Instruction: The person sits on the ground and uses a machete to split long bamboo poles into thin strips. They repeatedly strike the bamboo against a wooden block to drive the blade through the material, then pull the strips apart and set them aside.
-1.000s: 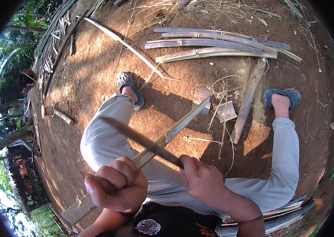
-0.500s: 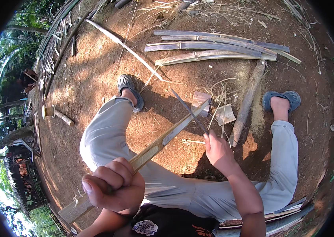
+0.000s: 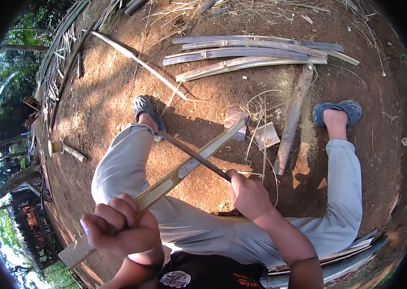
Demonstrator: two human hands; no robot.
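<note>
My left hand (image 3: 122, 226) is closed in a fist around a long split bamboo strip (image 3: 165, 185). The strip slants up and away to the right, its pale inner face showing, and its near end sticks out behind the fist. A knife with a long, narrow dark blade (image 3: 179, 146) is gripped in my right hand (image 3: 250, 193). The blade lies across the strip at its far half, pointing up and left; whether its edge touches the bamboo I cannot tell. The knife's handle is hidden in my fingers.
Several split bamboo strips (image 3: 232, 52) lie on the dirt ahead. A log (image 3: 294, 115) lies between my feet, beside small flat pieces (image 3: 267, 135) and thin shavings. A wooden mallet (image 3: 55, 147) lies at left. More strips (image 3: 357, 255) lie behind my right leg.
My right hand has drawn the knife left and toward me, so the blade now crosses farther over the strip. My left hand and the strip have shifted slightly left in view.
</note>
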